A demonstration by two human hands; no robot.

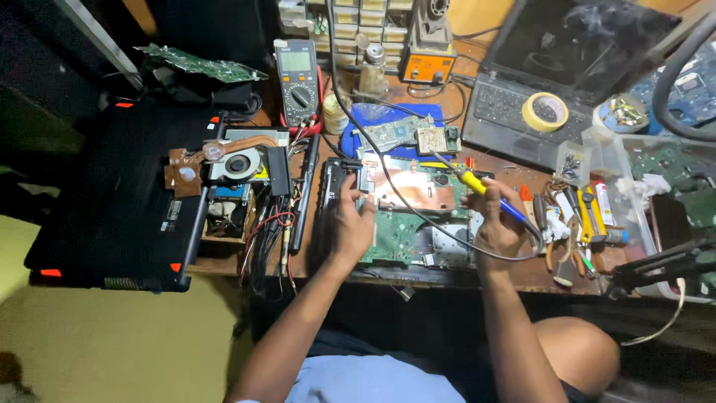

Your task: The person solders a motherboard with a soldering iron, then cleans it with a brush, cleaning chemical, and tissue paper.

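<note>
The lower part of the green circuit board [406, 224] is hidden behind the left hand [354, 224], and the soldering iron [477, 185] tip is too small to make out. The left hand presses its fingers together on the board's left edge. The right hand [496, 224], at the board's right edge, grips the yellow-handled iron, angled toward the board. The board lies on a cluttered wooden desk [522, 272]; a multimeter [297, 78] stands behind it to the left.

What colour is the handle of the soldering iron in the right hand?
Yellow at the front and blue at the rear on the soldering iron in the right hand, seen in the head view.
</note>
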